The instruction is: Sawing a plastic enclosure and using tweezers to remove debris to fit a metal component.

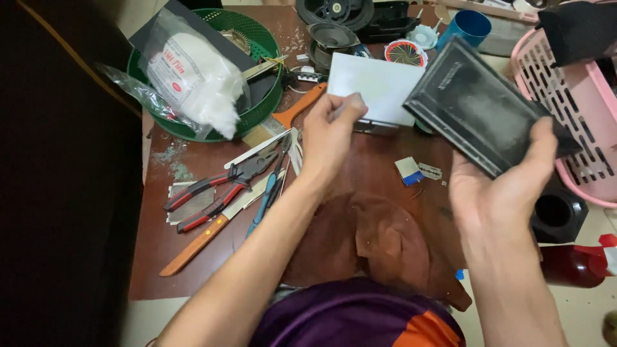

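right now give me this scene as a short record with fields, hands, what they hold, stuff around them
left hand: raised over the table, fingers curled on a small thin tool, too blurred to name
right hand: grips a dusty black box, tilted
behind hands: white card
table, left: red-handled pliers, wooden-handled knife, blue-handled tool
far left: green basket with a bag of white stuffing
right edge: pink basket
lap: brown cloth

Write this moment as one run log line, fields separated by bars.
left hand: pinches white sheet | right hand: holds dusty black panel tilted | table: red-handled pliers, green basket
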